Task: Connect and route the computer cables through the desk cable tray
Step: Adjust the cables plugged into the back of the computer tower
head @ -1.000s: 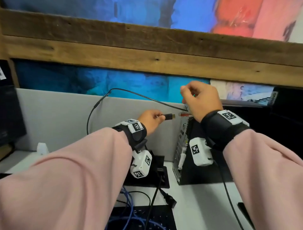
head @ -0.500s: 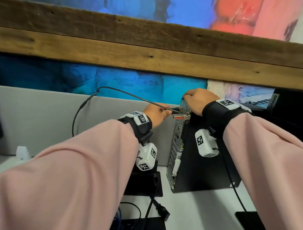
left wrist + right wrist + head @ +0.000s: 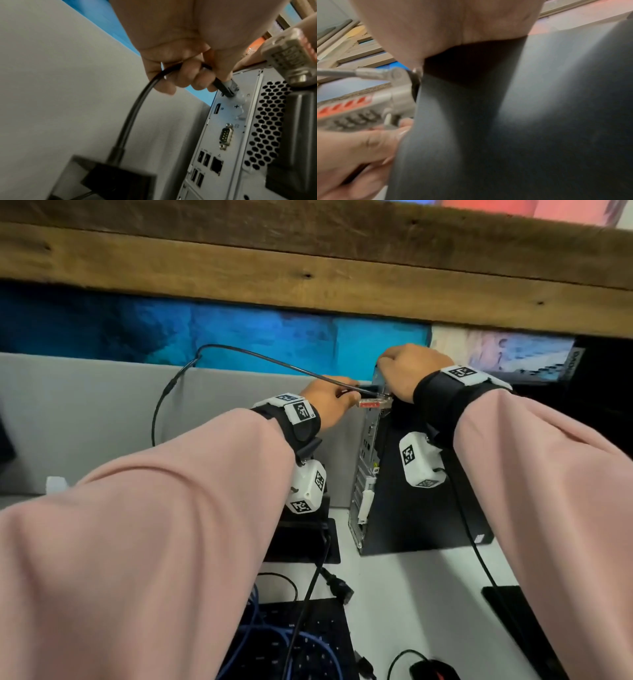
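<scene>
A black computer tower (image 3: 418, 508) stands on the white desk with its silver rear panel (image 3: 228, 135) facing left. My left hand (image 3: 352, 397) pinches the plug (image 3: 224, 88) of a thin black cable (image 3: 260, 359) and holds it against a port at the top of that panel. The cable loops up over the grey partition and also runs down to a black adapter box (image 3: 109, 180). My right hand (image 3: 383, 364) curls over the tower's top rear corner. A silver combination lock (image 3: 371, 404) with a red strip hangs there between both hands.
A grey partition (image 3: 85, 412) stands behind the desk under a wooden beam (image 3: 308, 278). In front lie a black keyboard (image 3: 301, 642) with a blue cable (image 3: 253, 621) over it, a loose black power plug (image 3: 339, 587), a mouse (image 3: 431, 671) and a flat black device (image 3: 513, 618).
Both hands have moved from mid-air onto the tower. The left hand has brought the plug to the top of the rear panel, and the right hand has come to rest on the top corner.
</scene>
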`<state>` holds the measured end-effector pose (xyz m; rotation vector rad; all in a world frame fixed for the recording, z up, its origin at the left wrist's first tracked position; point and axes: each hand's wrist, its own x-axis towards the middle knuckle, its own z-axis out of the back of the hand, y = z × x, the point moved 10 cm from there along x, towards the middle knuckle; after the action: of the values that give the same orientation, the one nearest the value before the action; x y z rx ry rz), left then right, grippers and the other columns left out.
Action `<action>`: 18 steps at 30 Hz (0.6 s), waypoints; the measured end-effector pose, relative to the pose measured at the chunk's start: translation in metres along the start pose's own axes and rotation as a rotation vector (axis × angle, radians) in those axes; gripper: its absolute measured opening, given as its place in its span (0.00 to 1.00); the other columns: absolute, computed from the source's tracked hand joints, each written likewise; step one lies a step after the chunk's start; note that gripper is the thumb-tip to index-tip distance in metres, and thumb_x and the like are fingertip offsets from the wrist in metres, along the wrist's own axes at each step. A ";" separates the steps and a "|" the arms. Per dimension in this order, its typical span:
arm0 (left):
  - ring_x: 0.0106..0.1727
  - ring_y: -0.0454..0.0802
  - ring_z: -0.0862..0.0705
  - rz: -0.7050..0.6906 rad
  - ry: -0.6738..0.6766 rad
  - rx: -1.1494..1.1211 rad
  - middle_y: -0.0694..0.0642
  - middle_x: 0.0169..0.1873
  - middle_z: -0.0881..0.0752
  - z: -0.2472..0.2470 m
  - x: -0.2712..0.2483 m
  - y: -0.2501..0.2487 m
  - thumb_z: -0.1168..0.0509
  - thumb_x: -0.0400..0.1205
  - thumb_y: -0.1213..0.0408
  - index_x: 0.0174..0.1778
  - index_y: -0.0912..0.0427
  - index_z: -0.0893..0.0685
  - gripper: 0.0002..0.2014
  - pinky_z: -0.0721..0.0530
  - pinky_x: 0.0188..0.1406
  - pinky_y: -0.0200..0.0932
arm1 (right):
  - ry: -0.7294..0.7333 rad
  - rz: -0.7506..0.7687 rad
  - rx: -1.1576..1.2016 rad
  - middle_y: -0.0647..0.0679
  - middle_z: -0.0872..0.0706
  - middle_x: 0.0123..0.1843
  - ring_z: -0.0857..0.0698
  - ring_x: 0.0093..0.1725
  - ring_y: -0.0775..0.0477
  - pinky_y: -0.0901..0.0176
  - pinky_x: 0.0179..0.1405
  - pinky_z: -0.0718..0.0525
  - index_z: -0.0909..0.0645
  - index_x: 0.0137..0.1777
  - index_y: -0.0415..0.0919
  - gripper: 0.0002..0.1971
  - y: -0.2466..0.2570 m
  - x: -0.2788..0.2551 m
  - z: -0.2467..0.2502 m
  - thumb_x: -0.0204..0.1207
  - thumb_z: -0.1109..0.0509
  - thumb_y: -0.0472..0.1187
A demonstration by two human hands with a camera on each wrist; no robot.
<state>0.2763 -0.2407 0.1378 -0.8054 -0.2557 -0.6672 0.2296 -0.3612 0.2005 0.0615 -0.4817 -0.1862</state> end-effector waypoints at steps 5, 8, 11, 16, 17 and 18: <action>0.51 0.51 0.19 0.096 -0.051 0.142 0.50 0.52 0.21 0.018 -0.032 0.032 0.30 0.80 0.52 0.66 0.51 0.25 0.21 0.20 0.53 0.46 | -0.174 0.111 0.028 0.47 0.17 0.70 0.21 0.69 0.37 0.44 0.68 0.22 0.20 0.71 0.50 0.23 0.007 -0.032 0.006 0.82 0.42 0.59; 0.48 0.55 0.16 0.199 -0.023 0.196 0.54 0.47 0.16 0.028 -0.059 0.056 0.31 0.79 0.53 0.53 0.52 0.24 0.12 0.17 0.50 0.51 | -0.334 0.242 0.222 0.47 0.19 0.69 0.24 0.70 0.41 0.43 0.72 0.26 0.19 0.67 0.47 0.18 0.020 -0.069 0.019 0.80 0.36 0.52; 0.45 0.53 0.16 0.269 0.190 0.256 0.54 0.44 0.14 0.011 -0.094 0.071 0.35 0.83 0.56 0.48 0.56 0.18 0.07 0.20 0.41 0.45 | -0.473 0.336 0.312 0.51 0.20 0.58 0.23 0.59 0.48 0.50 0.61 0.23 0.18 0.57 0.48 0.10 0.039 -0.119 0.030 0.79 0.34 0.47; 0.27 0.42 0.18 0.288 0.503 0.189 0.50 0.30 0.13 -0.041 -0.158 0.083 0.33 0.83 0.58 0.36 0.55 0.14 0.10 0.23 0.28 0.33 | 0.058 0.290 0.348 0.56 0.17 0.40 0.18 0.41 0.52 0.55 0.43 0.17 0.15 0.51 0.52 0.07 0.068 -0.165 -0.052 0.82 0.35 0.47; 0.28 0.43 0.18 0.285 0.520 0.179 0.50 0.30 0.13 -0.048 -0.167 0.085 0.34 0.83 0.58 0.38 0.55 0.13 0.10 0.23 0.29 0.33 | 0.197 0.287 0.327 0.57 0.16 0.39 0.17 0.40 0.54 0.57 0.42 0.17 0.14 0.52 0.54 0.08 0.075 -0.178 -0.077 0.81 0.35 0.47; 0.29 0.44 0.17 0.274 0.520 0.177 0.50 0.32 0.13 -0.051 -0.173 0.086 0.34 0.84 0.58 0.40 0.55 0.13 0.09 0.22 0.30 0.34 | 0.323 0.307 0.293 0.59 0.15 0.40 0.17 0.39 0.56 0.59 0.42 0.16 0.13 0.55 0.56 0.10 0.082 -0.193 -0.099 0.80 0.35 0.45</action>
<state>0.1964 -0.1568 -0.0255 -0.4635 0.2621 -0.5631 0.1217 -0.2427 0.0336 0.2971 -0.1882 0.1952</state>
